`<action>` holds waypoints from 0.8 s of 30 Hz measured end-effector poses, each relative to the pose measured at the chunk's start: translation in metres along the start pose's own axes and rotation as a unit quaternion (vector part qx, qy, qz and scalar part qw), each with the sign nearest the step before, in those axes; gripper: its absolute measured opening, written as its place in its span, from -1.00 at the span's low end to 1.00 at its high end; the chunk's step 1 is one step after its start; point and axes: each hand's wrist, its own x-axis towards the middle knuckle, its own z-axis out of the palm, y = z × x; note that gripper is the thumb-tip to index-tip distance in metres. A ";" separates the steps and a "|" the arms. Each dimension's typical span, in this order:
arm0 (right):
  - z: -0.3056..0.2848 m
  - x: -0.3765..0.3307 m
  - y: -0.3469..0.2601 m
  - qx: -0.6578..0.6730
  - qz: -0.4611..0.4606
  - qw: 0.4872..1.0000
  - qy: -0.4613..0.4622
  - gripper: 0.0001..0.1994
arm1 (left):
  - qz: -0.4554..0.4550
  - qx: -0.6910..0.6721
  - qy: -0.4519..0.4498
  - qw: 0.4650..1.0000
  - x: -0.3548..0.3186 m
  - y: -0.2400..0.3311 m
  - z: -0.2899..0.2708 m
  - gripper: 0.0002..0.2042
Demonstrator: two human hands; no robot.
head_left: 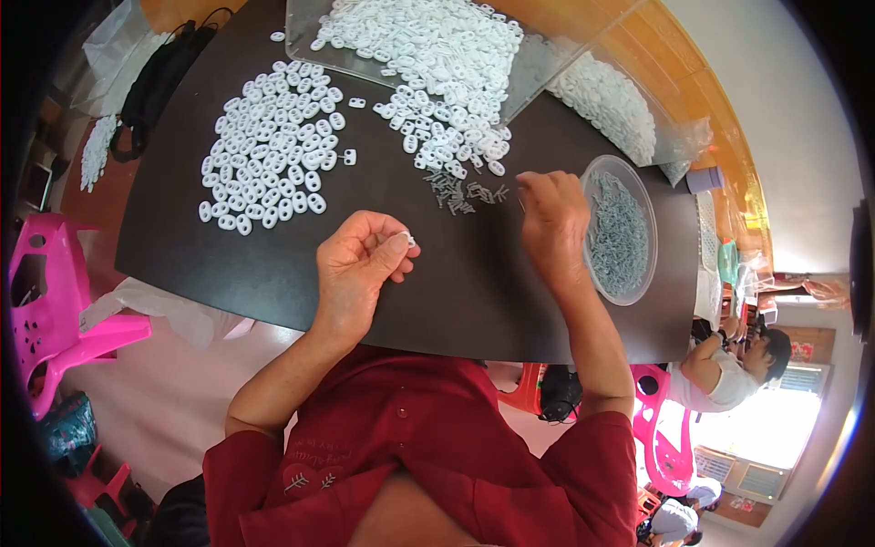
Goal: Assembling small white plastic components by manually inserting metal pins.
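Note:
My left hand (365, 260) is closed in a pinch above the near part of the table, thumb against the fingers. A small white plastic piece (408, 239) shows at its fingertips. My right hand (554, 219) is held over the table with its fingers bent together, just left of a round clear tub (653, 228) full of small grey screws (618, 237). What its fingertips hold is too small to make out. Left of that hand, several loose screws (451, 193) lie beside a heap of white plastic pieces (456, 128).
Many white oval two-holed pieces (273, 137) are spread on the dark table (273, 273) at the left. A clear tray (355, 64) spills more at the back. Behind the tub lies a bag of white pieces (606, 100). Pink stools (64, 310) and another person (729, 365) are beyond the table.

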 end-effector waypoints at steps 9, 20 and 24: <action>0.011 -0.003 0.022 0.060 0.062 0.992 -0.087 -0.90 | -0.003 0.018 -0.009 1.000 0.002 -0.001 0.000 -0.93; 0.027 0.007 0.021 0.105 0.021 0.987 -0.118 -0.96 | -0.003 0.015 -0.008 1.000 0.003 -0.003 -0.001 -0.92; 0.027 0.007 0.015 0.114 0.010 0.988 -0.100 -0.95 | 0.000 0.011 -0.007 1.000 0.002 -0.002 -0.001 -0.92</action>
